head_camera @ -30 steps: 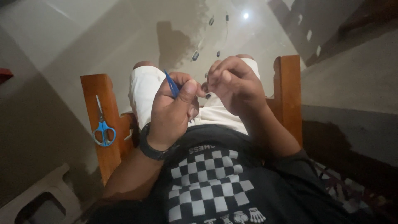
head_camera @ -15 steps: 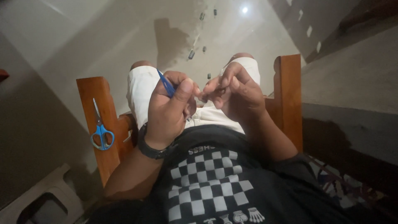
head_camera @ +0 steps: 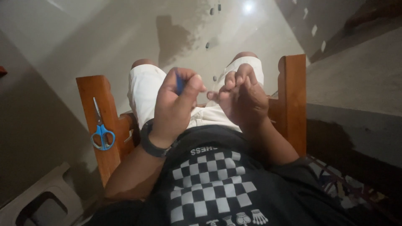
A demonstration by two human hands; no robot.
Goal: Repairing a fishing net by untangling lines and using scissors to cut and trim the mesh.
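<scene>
Fingers of the left hand [head_camera: 176, 104] grip a blue tool [head_camera: 180, 85]; right hand [head_camera: 243, 98] pinches something unseen. Tool tip risks slipping, pricking nearby fingertips.

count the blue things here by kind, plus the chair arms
blue-handled scissors on the left chair arm: 1
thin blue tool in the left hand: 1
wooden chair arms: 2
total: 4
</scene>
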